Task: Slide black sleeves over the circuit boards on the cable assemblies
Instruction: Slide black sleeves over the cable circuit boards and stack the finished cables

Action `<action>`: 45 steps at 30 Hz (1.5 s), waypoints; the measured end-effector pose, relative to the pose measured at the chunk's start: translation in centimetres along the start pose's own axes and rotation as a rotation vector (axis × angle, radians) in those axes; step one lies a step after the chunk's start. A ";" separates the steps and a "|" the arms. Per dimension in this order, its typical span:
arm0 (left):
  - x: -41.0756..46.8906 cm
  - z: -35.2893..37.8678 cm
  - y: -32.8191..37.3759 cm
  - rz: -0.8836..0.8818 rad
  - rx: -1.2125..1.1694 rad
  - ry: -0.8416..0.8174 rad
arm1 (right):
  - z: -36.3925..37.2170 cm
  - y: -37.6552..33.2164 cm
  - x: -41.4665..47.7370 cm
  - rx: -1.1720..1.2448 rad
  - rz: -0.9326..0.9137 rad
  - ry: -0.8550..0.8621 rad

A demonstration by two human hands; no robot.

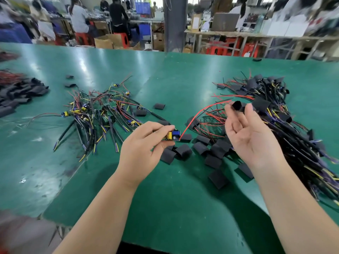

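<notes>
At frame centre, the left hand [145,143] pinches a circuit board [173,136] between thumb and forefinger, steadying it. To the right, the right hand [247,136] pinches a black sleeve [237,105] at its fingertips. The board's red wire [198,112] arcs up to the sleeve, probably as a guide. Spare sleeves [183,153] lie below.

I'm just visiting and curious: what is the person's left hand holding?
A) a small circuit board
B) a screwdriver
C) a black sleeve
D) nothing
A: the left hand pinches a small circuit board with yellow and blue parts; the black sleeve is at the right hand fingertips.
</notes>
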State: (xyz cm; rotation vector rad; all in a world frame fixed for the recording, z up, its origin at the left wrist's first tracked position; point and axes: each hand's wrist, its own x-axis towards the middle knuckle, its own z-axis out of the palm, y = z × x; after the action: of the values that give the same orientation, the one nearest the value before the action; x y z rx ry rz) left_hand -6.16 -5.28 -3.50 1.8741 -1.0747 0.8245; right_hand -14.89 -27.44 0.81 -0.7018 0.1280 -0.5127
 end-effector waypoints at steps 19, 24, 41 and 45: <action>0.1 1.0 1.6 -0.035 -0.021 -0.100 | 1.4 2.9 -1.0 -0.214 0.104 -0.146; 0.0 1.2 1.7 -0.108 -0.074 -0.118 | 1.8 4.6 -1.4 -0.377 0.098 -0.230; 0.2 1.1 1.8 -0.282 -0.181 -0.098 | 1.6 4.9 -2.1 -0.658 -0.145 -0.291; 0.3 0.9 1.8 -0.299 -0.226 -0.113 | 1.8 4.5 -2.3 -0.598 -0.055 -0.307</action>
State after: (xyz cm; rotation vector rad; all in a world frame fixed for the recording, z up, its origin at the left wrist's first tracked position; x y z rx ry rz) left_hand -7.54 -6.73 -3.06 1.8447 -0.8849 0.4128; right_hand -14.59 -22.38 -0.85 -1.3620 -0.0306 -0.4128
